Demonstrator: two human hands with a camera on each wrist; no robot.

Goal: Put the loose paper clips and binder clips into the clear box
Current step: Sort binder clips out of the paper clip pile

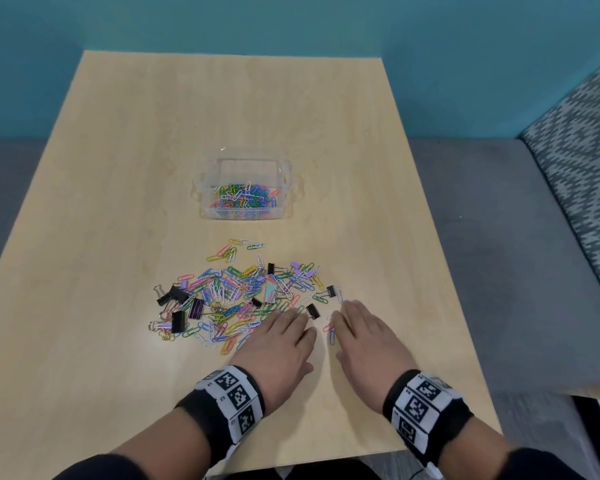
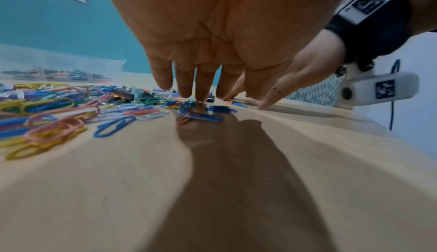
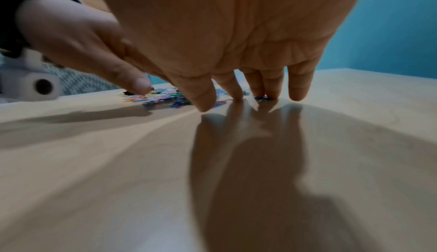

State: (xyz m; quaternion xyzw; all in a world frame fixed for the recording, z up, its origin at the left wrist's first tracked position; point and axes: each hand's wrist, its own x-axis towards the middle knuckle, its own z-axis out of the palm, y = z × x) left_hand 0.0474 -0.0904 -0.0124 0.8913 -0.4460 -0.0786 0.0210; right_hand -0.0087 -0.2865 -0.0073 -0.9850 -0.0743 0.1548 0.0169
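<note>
A clear plastic box (image 1: pixel 201 199) stands mid-table with several coloured paper clips inside. In front of it spreads a loose pile of coloured paper clips (image 1: pixel 236 296) mixed with black binder clips (image 1: pixel 178 321). My left hand (image 1: pixel 284 327) lies palm down at the pile's near right edge, its straight fingertips (image 2: pixel 201 95) touching clips on the table. My right hand (image 1: pixel 350 320) lies flat beside it, its fingertips (image 3: pixel 236 95) on the wood by a few stray clips (image 1: pixel 330 332). A small black binder clip (image 1: pixel 313 310) lies between the two hands. Neither hand holds anything.
The wooden table (image 1: pixel 118 168) has bare surface left, right and behind the box. A teal wall runs behind, grey floor on both sides, and a patterned seat (image 1: pixel 575 161) stands to the right. The table's near edge is just under my wrists.
</note>
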